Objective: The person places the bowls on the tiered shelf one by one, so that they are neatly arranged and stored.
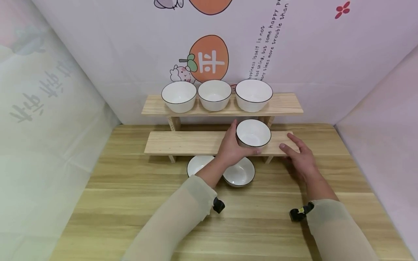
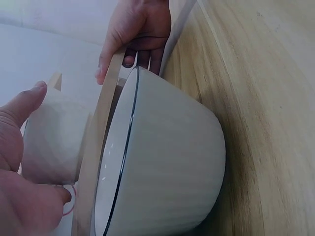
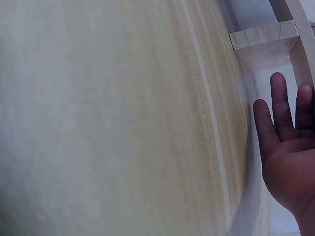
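From the head view, two sleeved arms are reaching over the desk (image 1: 130,203); the left hand (image 1: 233,148) is grasping a white, dark-rimmed bowl (image 1: 253,132) at the lower shelf's (image 1: 183,142) right end, while the right hand (image 1: 302,156), fingers straight, is steadying that end. Three bowls (image 1: 215,95) are sitting shelved above, two bowls (image 1: 239,173) waiting below. The left wrist view is showing a ribbed bowl wall (image 2: 172,162). The right wrist view is showing flat fingers (image 3: 280,113).

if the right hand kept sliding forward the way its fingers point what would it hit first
Probably nothing on the lower shelf: the right hand rests at its right end, fingers pointing up-left. Past its back edge comes the upper shelf, likely its leg; depth is unclear.
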Motion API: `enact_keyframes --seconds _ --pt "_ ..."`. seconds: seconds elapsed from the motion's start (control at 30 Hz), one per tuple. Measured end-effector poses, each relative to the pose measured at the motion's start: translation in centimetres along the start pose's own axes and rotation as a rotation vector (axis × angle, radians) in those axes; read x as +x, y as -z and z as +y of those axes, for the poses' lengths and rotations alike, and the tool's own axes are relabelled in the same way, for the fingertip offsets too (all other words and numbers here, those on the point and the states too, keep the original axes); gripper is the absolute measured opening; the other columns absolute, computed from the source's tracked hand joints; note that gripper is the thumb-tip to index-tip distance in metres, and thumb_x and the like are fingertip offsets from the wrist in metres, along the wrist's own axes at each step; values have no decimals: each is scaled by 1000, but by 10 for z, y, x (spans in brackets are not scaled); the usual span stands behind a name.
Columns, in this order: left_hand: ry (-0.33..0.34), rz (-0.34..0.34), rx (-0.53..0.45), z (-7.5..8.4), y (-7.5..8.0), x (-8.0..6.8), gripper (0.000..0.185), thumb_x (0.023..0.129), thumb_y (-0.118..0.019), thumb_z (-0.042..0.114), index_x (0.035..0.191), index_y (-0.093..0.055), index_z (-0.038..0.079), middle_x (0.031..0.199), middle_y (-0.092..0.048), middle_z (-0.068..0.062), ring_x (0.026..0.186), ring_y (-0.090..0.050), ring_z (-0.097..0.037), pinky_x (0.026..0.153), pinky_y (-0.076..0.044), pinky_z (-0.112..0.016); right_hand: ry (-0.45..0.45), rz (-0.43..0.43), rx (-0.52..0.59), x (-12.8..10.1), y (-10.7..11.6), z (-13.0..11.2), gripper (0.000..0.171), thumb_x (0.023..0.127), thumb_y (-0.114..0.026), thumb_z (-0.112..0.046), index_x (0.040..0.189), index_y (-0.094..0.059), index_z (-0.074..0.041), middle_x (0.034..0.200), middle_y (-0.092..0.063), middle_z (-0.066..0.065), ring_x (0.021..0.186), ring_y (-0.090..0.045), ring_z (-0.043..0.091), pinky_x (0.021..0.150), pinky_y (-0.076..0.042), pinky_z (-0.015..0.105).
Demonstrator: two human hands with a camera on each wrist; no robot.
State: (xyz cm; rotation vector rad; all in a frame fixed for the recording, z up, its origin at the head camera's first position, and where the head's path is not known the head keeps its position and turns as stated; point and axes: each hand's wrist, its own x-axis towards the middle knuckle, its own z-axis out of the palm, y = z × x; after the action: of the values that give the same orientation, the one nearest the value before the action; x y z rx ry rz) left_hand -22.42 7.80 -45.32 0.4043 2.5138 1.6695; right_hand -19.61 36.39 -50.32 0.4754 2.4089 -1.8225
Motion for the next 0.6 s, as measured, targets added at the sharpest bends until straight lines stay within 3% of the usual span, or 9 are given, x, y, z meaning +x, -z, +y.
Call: enact_keyframes --seconds 0.2,0.6 --pt "-32 -8 -5 -3 15 -11 134 70 -98 43 168 -11 18 166 -33 -2 151 -34 -18 121 -33 -34 8 0 -4 1 0 1 81 94 -73 -53 163 -33 -37 173 -10 9 99 -61 3 86 -49 14" --pt "-24 -33 -49 -13 48 -43 123 73 -95 46 167 -18 31 166 -31 13 152 -32 -17 120 -33 -38 -4 -9 18 -12 -3 -14 80 96 -73 -47 164 -32 -31 172 -10 16 102 -59 6 83 -49 13"
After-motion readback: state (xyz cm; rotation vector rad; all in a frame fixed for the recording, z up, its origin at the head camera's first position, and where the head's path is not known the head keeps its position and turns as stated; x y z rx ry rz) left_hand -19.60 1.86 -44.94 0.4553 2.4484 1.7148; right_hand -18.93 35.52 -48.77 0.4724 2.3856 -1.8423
